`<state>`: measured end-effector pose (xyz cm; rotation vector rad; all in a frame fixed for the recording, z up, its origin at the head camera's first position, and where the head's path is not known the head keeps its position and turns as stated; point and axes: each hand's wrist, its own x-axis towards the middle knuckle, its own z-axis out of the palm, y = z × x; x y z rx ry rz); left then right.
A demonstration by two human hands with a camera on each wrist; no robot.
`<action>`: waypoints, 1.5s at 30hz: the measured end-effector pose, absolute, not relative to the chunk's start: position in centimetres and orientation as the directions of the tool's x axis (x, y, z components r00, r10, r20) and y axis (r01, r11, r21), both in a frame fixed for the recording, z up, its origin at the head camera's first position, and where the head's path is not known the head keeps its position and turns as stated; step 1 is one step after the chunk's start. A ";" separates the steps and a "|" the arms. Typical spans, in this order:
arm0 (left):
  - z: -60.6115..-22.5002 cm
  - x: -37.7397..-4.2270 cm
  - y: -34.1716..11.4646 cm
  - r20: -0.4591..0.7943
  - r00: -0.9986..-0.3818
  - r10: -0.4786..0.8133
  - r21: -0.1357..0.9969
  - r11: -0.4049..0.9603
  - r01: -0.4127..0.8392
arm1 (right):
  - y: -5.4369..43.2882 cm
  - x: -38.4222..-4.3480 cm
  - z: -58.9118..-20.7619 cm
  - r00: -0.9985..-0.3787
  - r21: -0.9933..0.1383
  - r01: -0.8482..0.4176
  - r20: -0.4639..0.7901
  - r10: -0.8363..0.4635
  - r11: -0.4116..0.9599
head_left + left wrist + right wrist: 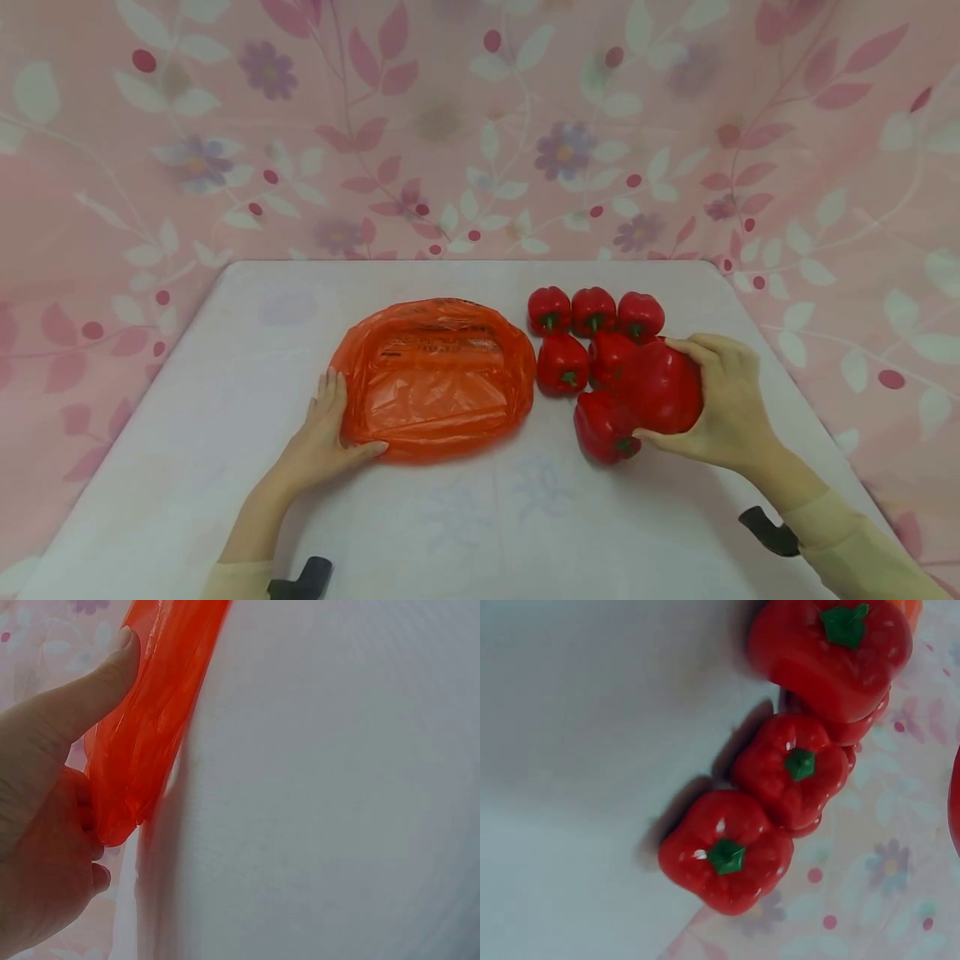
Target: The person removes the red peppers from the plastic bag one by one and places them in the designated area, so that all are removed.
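Note:
In the head view, an orange plastic bag lies mid-table with its mouth spread wide and its rim rolled outward. My left hand holds its left side, thumb on the near rim. The left wrist view shows that thumb against the orange plastic, with the other fingers partly hidden behind. Right of the bag, my right hand grips a large red bell pepper between thumb and fingers. Behind it and to its left, several red bell peppers with green stems sit close together. The right hand is outside the right wrist view.
A white-covered table carries everything. A pink floral curtain surrounds its back and sides. One bell pepper sits nearest the front, just left of the right thumb. Three more stand in a back row.

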<state>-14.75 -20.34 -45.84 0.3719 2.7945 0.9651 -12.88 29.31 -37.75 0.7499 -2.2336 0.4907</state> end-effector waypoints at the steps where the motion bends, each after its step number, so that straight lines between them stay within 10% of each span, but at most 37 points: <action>1: -45.9 -14.8 -20.4 -0.070 -0.956 0.286 0.623 0.760 0.182 | 29.5 -12.8 -37.8 -0.573 -0.119 -0.638 0.734 -0.366 0.760; 22: -46.1 -14.9 -20.6 -0.072 -0.954 0.290 0.623 0.760 0.184 | 32.6 -11.9 -38.8 -0.633 -0.094 -0.580 0.678 -0.375 0.809; 45: -46.2 -15.0 -20.5 -0.080 -0.954 0.288 0.628 0.758 0.176 | 33.9 -11.7 -41.3 -0.832 -0.090 -0.498 0.330 -0.446 0.862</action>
